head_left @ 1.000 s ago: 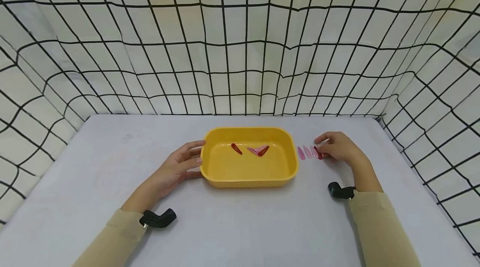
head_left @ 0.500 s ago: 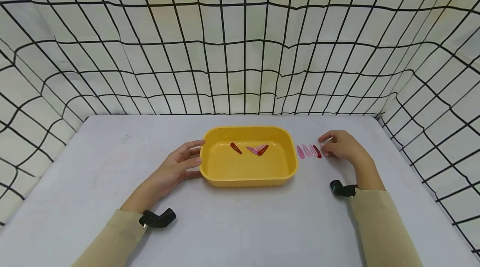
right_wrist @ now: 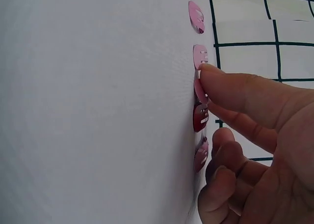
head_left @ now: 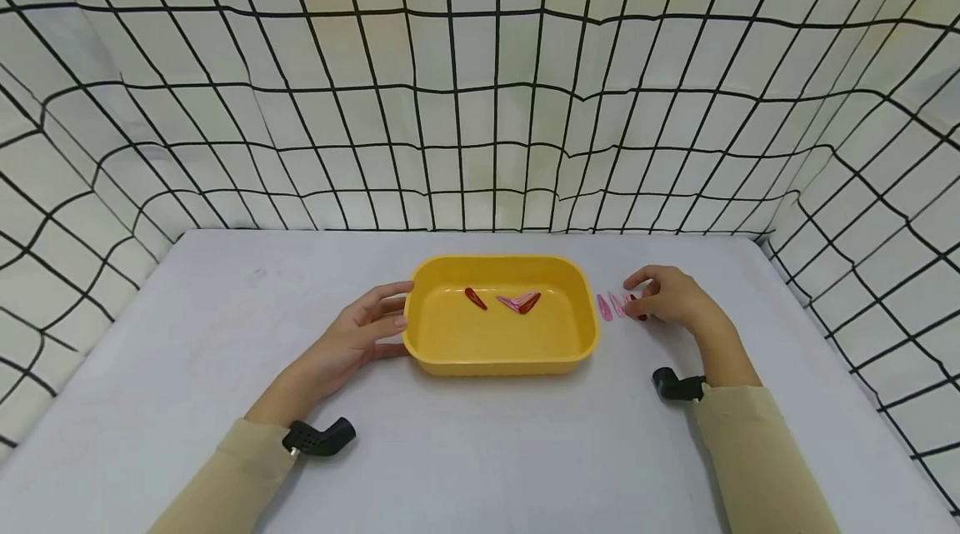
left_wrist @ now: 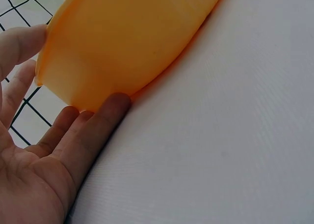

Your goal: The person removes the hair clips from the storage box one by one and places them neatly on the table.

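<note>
A yellow plastic tray point(head_left: 500, 356) stands on the table, holding a red hair clip point(head_left: 476, 298) and, touching each other, a pink hair clip point(head_left: 514, 301) and another red one. My left hand point(head_left: 360, 334) rests extended fingers against the tray's left end and rim. Right of the tray lies a row of several snap hair clips, pink point(right_wrist: 200, 56) and dark red point(right_wrist: 200, 117). In the right wrist view my right hand point(right_wrist: 265, 130) pinches the third clip point(right_wrist: 200, 91), a pink one, with the thumb over it and the index finger behind. The last pink clip point(right_wrist: 201, 155) is hidden from the head view.
A white-covered table point(head_left: 480, 451) lies under everything. Black wire mesh point(head_left: 495, 117) over pale cloth encloses its back and both sides. Each wrist wears a small black camera point(head_left: 678, 385).
My right hand was first at the red clip, then drew slightly right, off it. Now it has moved left onto the pink clip beside it. The left hand stays at the tray.
</note>
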{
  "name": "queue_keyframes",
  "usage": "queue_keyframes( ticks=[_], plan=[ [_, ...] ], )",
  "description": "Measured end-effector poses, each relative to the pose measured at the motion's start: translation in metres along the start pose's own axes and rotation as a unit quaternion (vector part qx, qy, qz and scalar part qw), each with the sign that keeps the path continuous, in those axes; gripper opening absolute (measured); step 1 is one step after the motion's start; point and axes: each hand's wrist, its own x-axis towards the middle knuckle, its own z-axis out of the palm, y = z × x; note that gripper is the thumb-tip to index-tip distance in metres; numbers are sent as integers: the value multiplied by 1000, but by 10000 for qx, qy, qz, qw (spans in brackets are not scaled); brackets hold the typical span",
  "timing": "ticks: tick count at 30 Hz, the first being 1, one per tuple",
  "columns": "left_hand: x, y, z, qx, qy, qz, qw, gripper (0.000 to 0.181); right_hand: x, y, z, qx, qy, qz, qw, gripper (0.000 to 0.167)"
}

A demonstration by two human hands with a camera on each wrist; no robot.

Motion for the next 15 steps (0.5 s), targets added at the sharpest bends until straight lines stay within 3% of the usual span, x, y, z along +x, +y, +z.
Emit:
queue_keyframes(
  ticks=[15],
  plan=[
    [2, 1, 0, 23, -22, 23, 10000, 55, -1, 1, -2, -25, -56, 129, 9999, 42]
  ],
)
